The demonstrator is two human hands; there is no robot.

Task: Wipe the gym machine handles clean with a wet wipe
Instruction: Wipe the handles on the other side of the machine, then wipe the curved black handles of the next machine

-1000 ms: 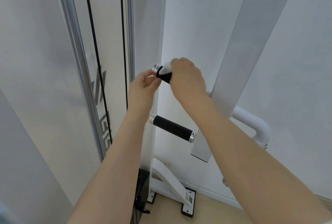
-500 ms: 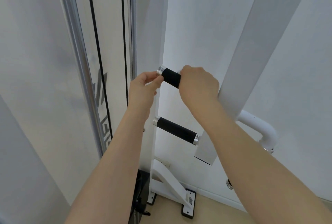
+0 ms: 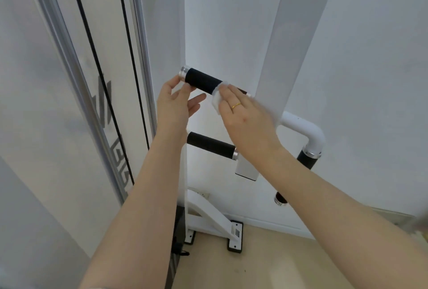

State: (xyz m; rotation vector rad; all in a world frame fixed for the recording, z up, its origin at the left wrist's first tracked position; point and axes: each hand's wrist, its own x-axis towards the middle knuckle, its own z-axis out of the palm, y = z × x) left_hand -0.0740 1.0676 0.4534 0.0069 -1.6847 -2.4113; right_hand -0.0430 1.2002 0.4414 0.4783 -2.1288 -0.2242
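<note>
The white machine frame (image 3: 298, 34) carries everything here: its wide upright runs from the top edge down to a squared-off lower end, and both black grips stick out leftward from it. Beside it on the left stand the silver guide rail (image 3: 69, 80) and two black cables (image 3: 92, 61), with grey lettering on the panel behind them that is cut off and cannot be read. A small label sits on the black foot plate (image 3: 236, 235) by the floor, too small to make out.

Your right hand (image 3: 243, 115) lies over the inner end of the upper handle (image 3: 203, 81), close to the upright, fingers fairly straight and pressing the wet wipe (image 3: 217, 98) against the foam; a gold ring (image 3: 236, 105) shows on one finger. Whether the thumb curls under the bar is hidden. Pressing flat like this probably lets the wipe drag along the grip rather than bunch up.

Your left hand (image 3: 176, 101) is loosely open at the handle's outer end, fingertips touching the silver end cap (image 3: 184, 73), likely to steady the bar (it holds nothing). The lower handle (image 3: 210, 145) sits below, untouched, and a third black grip (image 3: 308, 159) hangs under the white curved tube (image 3: 303, 129) at the right; judging by the task, those remain to be wiped.
</note>
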